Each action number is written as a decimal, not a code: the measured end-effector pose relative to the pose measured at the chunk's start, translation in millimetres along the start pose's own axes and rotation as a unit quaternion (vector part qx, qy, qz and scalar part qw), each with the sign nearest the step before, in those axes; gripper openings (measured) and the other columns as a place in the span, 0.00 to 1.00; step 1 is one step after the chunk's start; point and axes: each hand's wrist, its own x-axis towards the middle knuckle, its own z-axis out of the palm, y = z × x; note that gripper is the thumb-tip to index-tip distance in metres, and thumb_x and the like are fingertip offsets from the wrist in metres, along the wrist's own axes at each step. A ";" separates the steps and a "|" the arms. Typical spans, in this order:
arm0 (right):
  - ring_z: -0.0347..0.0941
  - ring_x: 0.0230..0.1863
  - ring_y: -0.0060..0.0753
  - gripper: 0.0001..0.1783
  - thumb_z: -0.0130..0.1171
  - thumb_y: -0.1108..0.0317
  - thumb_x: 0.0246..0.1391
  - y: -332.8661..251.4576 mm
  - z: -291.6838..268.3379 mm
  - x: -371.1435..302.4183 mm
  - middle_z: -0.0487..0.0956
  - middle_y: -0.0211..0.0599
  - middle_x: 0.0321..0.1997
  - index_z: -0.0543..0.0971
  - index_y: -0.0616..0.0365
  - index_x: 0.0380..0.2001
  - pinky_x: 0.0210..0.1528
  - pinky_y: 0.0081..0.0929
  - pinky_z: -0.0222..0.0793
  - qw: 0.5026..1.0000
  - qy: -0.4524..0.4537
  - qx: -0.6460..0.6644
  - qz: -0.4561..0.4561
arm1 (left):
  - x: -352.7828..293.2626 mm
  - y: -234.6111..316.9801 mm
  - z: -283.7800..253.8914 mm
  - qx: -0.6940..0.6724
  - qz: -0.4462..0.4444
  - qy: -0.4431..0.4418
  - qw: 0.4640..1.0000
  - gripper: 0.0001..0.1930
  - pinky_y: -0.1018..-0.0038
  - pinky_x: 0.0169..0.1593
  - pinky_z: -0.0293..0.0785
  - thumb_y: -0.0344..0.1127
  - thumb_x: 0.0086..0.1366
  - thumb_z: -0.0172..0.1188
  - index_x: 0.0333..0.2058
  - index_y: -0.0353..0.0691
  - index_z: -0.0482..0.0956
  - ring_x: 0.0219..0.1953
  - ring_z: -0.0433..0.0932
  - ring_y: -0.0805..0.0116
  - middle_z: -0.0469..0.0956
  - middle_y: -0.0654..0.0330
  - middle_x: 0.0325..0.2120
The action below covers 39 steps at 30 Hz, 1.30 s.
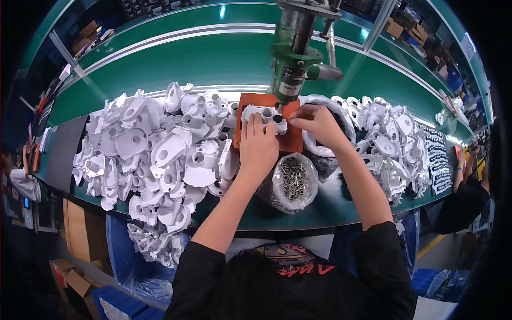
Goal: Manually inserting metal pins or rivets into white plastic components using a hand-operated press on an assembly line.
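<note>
A green press [288, 69] stands over an orange base plate [245, 140] on the bench. On that plate lies a white plastic housing [248, 113] with round tube openings, one with a dark inside. My left hand [258, 143] holds the housing down against the plate, fingers bent over its near side. At the housing's right end, just under the press's tool, my right hand [318, 125] has thumb and fingertips pinched together. Whatever sits between those fingertips is too small or hidden to make out.
White housings are heaped to the left [130, 138] and right [392, 138]. A bag of metal pins [294, 181] stands in front of the plate, another plastic-lined container [341, 114] behind my right wrist. Blue bins [125, 250] sit below the bench edge. Other people work at both far sides.
</note>
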 end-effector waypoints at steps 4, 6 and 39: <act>0.73 0.32 0.25 0.13 0.63 0.67 0.42 12.0 15.9 21.4 0.80 0.40 0.29 0.81 0.67 0.30 0.39 0.23 0.68 0.999 0.004 0.046 0.012 | -1.9 -1.3 0.5 -0.003 -0.002 0.019 1.000 0.13 0.51 0.60 0.59 0.29 0.52 0.56 0.37 0.34 0.68 0.56 0.65 0.44 0.67 0.41 0.50; 0.73 0.32 0.25 0.13 0.63 0.68 0.43 9.8 21.3 24.9 0.80 0.39 0.29 0.80 0.68 0.30 0.39 0.23 0.68 0.998 0.000 0.054 0.016 | -2.8 -2.7 0.5 -0.003 -0.004 0.018 1.000 0.13 0.51 0.60 0.59 0.30 0.52 0.56 0.37 0.34 0.68 0.56 0.65 0.44 0.67 0.41 0.50; 0.72 0.33 0.25 0.12 0.63 0.69 0.42 20.9 30.9 33.6 0.77 0.35 0.31 0.78 0.67 0.29 0.38 0.23 0.68 0.997 -0.027 0.061 0.036 | -2.1 0.5 -0.1 -0.001 -0.016 0.029 0.999 0.12 0.51 0.60 0.60 0.29 0.53 0.55 0.37 0.33 0.71 0.54 0.66 0.44 0.68 0.40 0.50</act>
